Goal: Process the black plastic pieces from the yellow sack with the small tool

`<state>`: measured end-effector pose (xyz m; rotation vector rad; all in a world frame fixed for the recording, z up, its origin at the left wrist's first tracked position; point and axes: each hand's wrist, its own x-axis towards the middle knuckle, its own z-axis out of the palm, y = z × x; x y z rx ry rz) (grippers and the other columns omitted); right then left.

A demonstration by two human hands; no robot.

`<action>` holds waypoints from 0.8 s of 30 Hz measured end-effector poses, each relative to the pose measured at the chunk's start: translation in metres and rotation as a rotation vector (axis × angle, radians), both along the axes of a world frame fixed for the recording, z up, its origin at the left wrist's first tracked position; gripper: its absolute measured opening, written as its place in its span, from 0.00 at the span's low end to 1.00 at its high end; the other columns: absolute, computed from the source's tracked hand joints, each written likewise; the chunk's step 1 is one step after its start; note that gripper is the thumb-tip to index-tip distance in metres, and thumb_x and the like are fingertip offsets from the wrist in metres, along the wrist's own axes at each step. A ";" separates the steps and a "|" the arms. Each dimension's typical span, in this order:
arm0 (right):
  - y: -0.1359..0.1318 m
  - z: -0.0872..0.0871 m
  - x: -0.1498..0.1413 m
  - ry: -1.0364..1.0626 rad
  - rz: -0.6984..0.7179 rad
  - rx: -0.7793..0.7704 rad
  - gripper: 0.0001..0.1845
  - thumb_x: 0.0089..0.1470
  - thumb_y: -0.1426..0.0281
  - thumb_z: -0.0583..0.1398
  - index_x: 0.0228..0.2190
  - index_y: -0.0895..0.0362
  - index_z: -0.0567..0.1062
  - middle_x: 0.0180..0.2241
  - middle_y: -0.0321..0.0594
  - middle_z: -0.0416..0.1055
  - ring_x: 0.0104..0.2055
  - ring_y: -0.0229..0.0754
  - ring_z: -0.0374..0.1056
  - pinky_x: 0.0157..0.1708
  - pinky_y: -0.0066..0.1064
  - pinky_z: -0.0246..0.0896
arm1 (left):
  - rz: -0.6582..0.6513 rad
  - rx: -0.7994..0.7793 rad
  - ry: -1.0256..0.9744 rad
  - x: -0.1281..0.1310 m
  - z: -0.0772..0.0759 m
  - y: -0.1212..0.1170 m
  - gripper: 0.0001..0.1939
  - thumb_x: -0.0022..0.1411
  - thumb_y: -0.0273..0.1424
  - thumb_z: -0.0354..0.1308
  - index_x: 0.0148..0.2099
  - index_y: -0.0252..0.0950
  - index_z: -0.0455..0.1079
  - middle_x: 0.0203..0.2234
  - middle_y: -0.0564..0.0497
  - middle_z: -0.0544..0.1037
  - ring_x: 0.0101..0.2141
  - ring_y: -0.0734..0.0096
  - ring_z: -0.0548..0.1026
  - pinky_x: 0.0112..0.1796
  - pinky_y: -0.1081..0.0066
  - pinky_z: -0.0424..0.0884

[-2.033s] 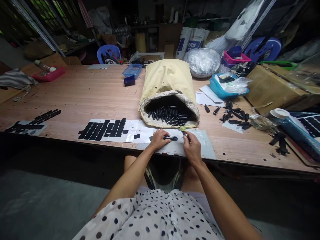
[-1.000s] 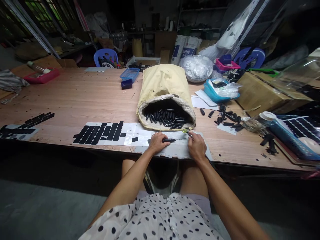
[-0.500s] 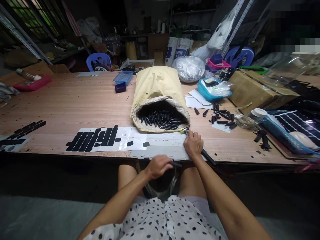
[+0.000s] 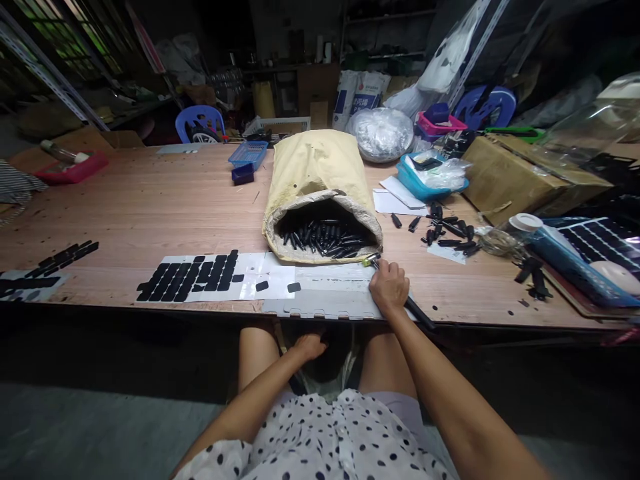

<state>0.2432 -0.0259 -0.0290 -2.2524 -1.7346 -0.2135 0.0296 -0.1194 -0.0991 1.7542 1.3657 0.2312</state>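
My right hand [image 4: 389,287] rests on the table's front edge, closed round a black-handled tool [image 4: 417,313] whose yellow-green tip [image 4: 370,261] points at the sack's mouth. My left hand [image 4: 310,347] hangs below the table edge between my knees, over a clear plastic bag [image 4: 325,380]; its fingers point down and are hidden. A yellow paper sack [image 4: 317,173] lies open toward me, with several black pen-like parts [image 4: 325,237] inside. A white backing sheet [image 4: 330,279] lies in front of it. On a sheet [image 4: 273,265] to the left are rows of black stickers [image 4: 190,277].
Loose black parts [image 4: 447,230] lie right of the sack, near a blue tray [image 4: 425,187], a cardboard box [image 4: 520,177] and a blue roll [image 4: 570,260]. More black stickers [image 4: 45,263] sit far left. A small blue basket [image 4: 249,154] and a red tray [image 4: 70,168] stand further back.
My left hand took a black part off the white sheet and dropped below the table edge toward the bag. My right hand stayed on the table holding the tool.
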 end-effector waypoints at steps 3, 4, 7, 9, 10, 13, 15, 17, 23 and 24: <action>-0.001 0.000 0.001 -0.007 0.014 0.003 0.17 0.61 0.71 0.51 0.49 0.58 0.73 0.39 0.49 0.69 0.42 0.49 0.62 0.33 0.34 0.46 | -0.226 -0.260 -0.065 -0.007 0.038 0.008 0.08 0.51 0.31 0.67 0.36 0.41 0.80 0.25 0.51 0.80 0.28 0.61 0.78 0.33 0.64 0.73; -0.001 0.000 0.001 -0.008 0.015 0.002 0.17 0.61 0.71 0.51 0.49 0.58 0.73 0.39 0.50 0.69 0.42 0.49 0.62 0.33 0.35 0.46 | -0.295 -0.346 -0.134 -0.011 0.054 0.017 0.07 0.51 0.34 0.67 0.36 0.41 0.80 0.24 0.52 0.80 0.25 0.64 0.76 0.31 0.66 0.73; -0.002 0.001 0.000 -0.005 0.008 -0.009 0.17 0.62 0.71 0.50 0.48 0.58 0.74 0.39 0.50 0.69 0.42 0.49 0.62 0.32 0.35 0.46 | -0.275 -0.460 -0.431 -0.026 0.100 0.062 0.14 0.53 0.41 0.67 0.38 0.37 0.80 0.25 0.50 0.80 0.21 0.70 0.73 0.25 0.70 0.69; -0.002 0.001 -0.002 0.000 0.006 -0.013 0.17 0.62 0.71 0.50 0.48 0.58 0.74 0.39 0.50 0.70 0.42 0.49 0.62 0.32 0.35 0.46 | 0.026 -0.242 -0.491 -0.036 0.121 0.104 0.15 0.55 0.41 0.65 0.38 0.34 0.78 0.24 0.50 0.79 0.21 0.72 0.73 0.26 0.72 0.69; -0.002 0.002 -0.002 0.001 0.005 -0.012 0.17 0.62 0.71 0.50 0.48 0.58 0.74 0.39 0.50 0.69 0.42 0.49 0.62 0.32 0.35 0.46 | 0.216 -0.095 -0.465 -0.040 0.127 0.124 0.13 0.57 0.39 0.64 0.38 0.34 0.77 0.26 0.50 0.80 0.23 0.73 0.74 0.27 0.72 0.70; -0.002 0.002 -0.003 0.001 0.004 -0.011 0.17 0.62 0.71 0.51 0.48 0.58 0.73 0.39 0.49 0.69 0.42 0.49 0.62 0.33 0.34 0.47 | 0.694 0.189 -0.182 -0.045 0.131 0.176 0.09 0.61 0.32 0.58 0.41 0.35 0.76 0.31 0.49 0.81 0.30 0.70 0.77 0.33 0.72 0.72; -0.002 0.002 -0.004 -0.003 0.007 -0.011 0.16 0.62 0.71 0.52 0.48 0.58 0.73 0.38 0.49 0.69 0.42 0.48 0.62 0.33 0.34 0.47 | 0.812 0.220 0.014 -0.043 0.127 0.197 0.08 0.60 0.29 0.58 0.41 0.35 0.76 0.34 0.47 0.81 0.36 0.65 0.79 0.38 0.69 0.72; -0.002 0.002 -0.004 -0.009 0.008 -0.008 0.16 0.62 0.71 0.51 0.48 0.58 0.74 0.38 0.48 0.69 0.42 0.48 0.62 0.33 0.34 0.47 | 0.819 0.221 0.118 -0.039 0.123 0.207 0.07 0.58 0.27 0.60 0.40 0.35 0.76 0.37 0.44 0.82 0.42 0.59 0.79 0.42 0.67 0.72; -0.002 0.001 -0.005 -0.017 -0.009 -0.013 0.17 0.62 0.71 0.52 0.48 0.57 0.74 0.38 0.48 0.69 0.41 0.47 0.62 0.33 0.34 0.47 | 0.685 0.250 0.389 -0.023 0.116 0.198 0.16 0.55 0.30 0.64 0.48 0.40 0.74 0.51 0.43 0.76 0.47 0.55 0.77 0.43 0.64 0.72; -0.002 0.001 -0.005 -0.017 -0.009 -0.015 0.17 0.62 0.71 0.52 0.49 0.57 0.73 0.38 0.48 0.69 0.42 0.47 0.62 0.33 0.34 0.46 | 0.658 0.255 0.415 -0.022 0.114 0.195 0.17 0.56 0.30 0.63 0.49 0.41 0.74 0.51 0.43 0.75 0.47 0.55 0.77 0.43 0.64 0.72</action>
